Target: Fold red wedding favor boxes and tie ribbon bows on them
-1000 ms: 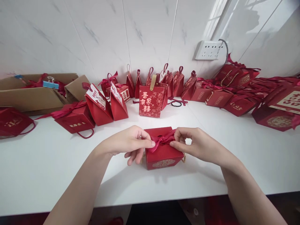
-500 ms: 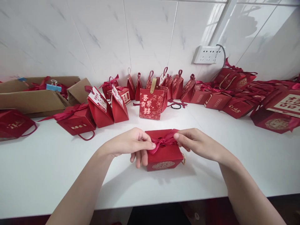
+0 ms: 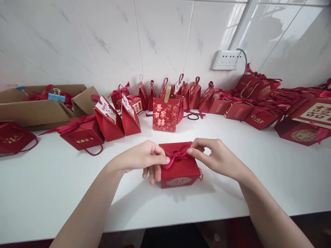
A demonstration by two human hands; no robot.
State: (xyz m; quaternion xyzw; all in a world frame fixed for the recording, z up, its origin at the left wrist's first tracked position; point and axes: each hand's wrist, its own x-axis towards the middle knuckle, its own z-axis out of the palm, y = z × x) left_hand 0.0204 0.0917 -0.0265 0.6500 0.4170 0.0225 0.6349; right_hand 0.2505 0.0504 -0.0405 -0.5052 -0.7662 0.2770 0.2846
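Note:
A red gift box (image 3: 181, 172) with a gold round emblem stands on the white table, a twisted gold cord showing at its right side. Across its top lies a dark pink ribbon (image 3: 178, 155), knotted in the middle. My left hand (image 3: 152, 160) pinches the ribbon's left part between thumb and forefinger, its other fingers hanging by the box's left side. On the right, my right hand (image 3: 210, 155) grips the ribbon's other part between thumb and curled forefinger.
Behind the box stands a red floral box (image 3: 165, 115) with gold lettering. Red triangular boxes (image 3: 110, 119) stand to the left, near an open cardboard carton (image 3: 33, 110). Many red boxes (image 3: 263, 115) are piled at the right. A power strip (image 3: 228, 60) is on the tiled wall.
My right hand's fingers have curled more and shifted slightly up and left along the ribbon. My left hand keeps its pinch. The whole view has shifted a little.

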